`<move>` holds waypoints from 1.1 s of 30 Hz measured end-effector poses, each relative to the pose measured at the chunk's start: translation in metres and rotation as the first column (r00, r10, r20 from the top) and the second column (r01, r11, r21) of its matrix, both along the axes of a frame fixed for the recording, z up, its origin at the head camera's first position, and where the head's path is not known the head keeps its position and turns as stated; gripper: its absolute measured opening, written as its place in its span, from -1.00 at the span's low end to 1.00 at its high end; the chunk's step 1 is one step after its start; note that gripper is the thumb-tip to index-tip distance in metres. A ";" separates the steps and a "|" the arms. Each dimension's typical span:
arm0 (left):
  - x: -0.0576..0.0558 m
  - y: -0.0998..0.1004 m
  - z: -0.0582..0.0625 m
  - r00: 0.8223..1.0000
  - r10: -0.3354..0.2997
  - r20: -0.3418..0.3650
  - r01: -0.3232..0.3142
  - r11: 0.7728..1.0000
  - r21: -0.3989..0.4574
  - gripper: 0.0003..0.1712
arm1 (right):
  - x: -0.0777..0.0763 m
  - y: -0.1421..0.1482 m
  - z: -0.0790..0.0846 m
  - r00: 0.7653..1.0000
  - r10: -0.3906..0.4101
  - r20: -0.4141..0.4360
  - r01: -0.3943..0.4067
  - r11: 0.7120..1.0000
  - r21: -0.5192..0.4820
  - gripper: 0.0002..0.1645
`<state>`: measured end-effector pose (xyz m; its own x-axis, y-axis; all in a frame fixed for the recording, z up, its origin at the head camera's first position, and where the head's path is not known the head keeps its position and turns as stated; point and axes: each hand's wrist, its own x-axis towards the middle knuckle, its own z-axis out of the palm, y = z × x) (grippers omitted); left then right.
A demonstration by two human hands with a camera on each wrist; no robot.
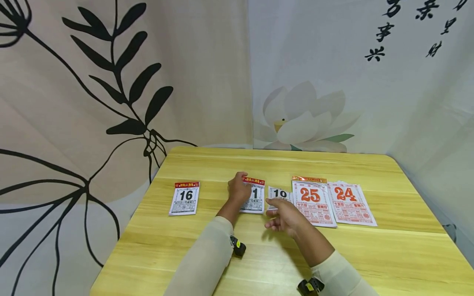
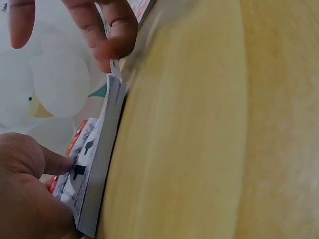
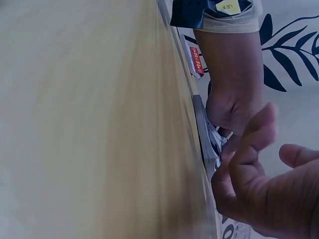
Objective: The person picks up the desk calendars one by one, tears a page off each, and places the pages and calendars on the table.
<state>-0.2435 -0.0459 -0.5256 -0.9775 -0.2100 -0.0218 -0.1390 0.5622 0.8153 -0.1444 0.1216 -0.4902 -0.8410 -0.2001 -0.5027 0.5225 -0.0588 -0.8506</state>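
My left hand (image 1: pixel 238 190) grips the left side of a small tear-off calendar (image 1: pixel 255 200) with a red header and a black 1 showing. In the left wrist view, the thumb (image 2: pixel 57 162) lies on its printed face. My right hand (image 1: pixel 286 218) hovers at a smaller calendar (image 1: pixel 280 193) whose black number looks like 10 or 19. Its fingers are loosely bent, and the thumb (image 3: pixel 296 154) stands apart in the right wrist view. The fingers partly cover that smaller calendar.
Another small calendar (image 1: pixel 185 199) marked 16 lies to the left. On the right are two larger calendars with red numbers, the 25 (image 1: pixel 312 205) and the 24 (image 1: pixel 352 205), side by side. All lie on a wooden table (image 1: pixel 259 263) before a printed curtain (image 1: pixel 207 74).
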 end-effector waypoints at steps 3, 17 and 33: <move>-0.001 0.003 -0.004 1.000 0.000 -0.008 0.000 1.000 0.010 -0.53 | 0.001 0.001 0.000 1.000 -0.003 0.031 0.003 1.000 0.018 -0.21; 0.004 0.011 -0.001 0.999 0.014 0.033 -0.012 0.998 -0.059 -0.54 | 0.000 0.002 0.002 0.998 0.003 0.064 -0.003 1.000 0.003 -0.16; 0.006 -0.001 0.001 1.000 -0.014 0.002 0.014 0.997 -0.073 -0.39 | 0.001 0.000 0.006 1.000 0.022 0.011 -0.022 0.999 -0.024 -0.13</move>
<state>-0.2373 -0.0467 -0.5242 -0.9802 -0.1977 -0.0086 -0.1323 0.6222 0.7716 -0.1431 0.1215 -0.4846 -0.8303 -0.2304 -0.5074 0.5338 -0.0669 -0.8430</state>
